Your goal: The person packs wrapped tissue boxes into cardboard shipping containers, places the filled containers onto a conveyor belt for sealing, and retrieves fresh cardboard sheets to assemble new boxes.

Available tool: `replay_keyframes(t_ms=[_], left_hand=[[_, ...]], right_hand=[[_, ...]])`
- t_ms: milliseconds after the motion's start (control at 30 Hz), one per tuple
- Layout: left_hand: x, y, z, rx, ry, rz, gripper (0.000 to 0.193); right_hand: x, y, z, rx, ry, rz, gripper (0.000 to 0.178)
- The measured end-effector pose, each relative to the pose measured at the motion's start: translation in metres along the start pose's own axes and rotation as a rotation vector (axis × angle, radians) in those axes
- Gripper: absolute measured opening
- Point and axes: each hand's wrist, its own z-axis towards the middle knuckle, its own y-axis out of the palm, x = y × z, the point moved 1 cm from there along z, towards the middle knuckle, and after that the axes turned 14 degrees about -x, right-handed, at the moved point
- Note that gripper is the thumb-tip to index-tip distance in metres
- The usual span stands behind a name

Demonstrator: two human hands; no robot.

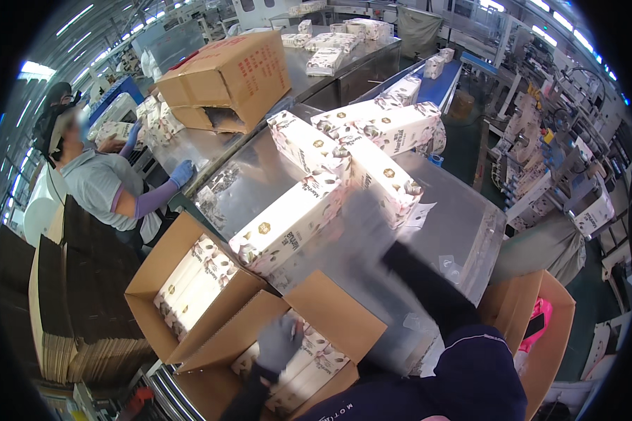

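My left hand [281, 342], in a grey glove, lies on the white floral packs [314, 368] inside an open cardboard carton [337, 306] at the lower middle, its fingers extended over them. My right hand [369, 214], smeared by motion, is over the metal table beside a long white floral pack [383, 175]; its fingers cannot be made out. Nearby, another long floral pack [288, 223] lies at an angle. Several more are heaped behind it, some overlapping, including a pack [307, 144] on the left of the heap.
A second open carton [147, 312] with floral packs stands left of mine. A closed brown box [225, 81] sits beyond the metal table [442, 231]. A co-worker [105, 175] stands at left near stacked flat cardboard [84, 309]. A blue conveyor belt [439, 81] carries packs; machinery fills the right.
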Motion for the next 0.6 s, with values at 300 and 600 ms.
replay_keyframes(t_ms=[300,600], left_hand=[[-0.061,-0.026,0.266,-0.339,-0.439,0.236,0.114],[-0.025,-0.076,0.246,0.264,0.067,0.273,0.082]], right_hand=[[0.143,0.009,-0.011,-0.671,-0.516,0.052,0.088],[0.172,0.022,0.047,-0.471,-1.043,-0.173,0.082]])
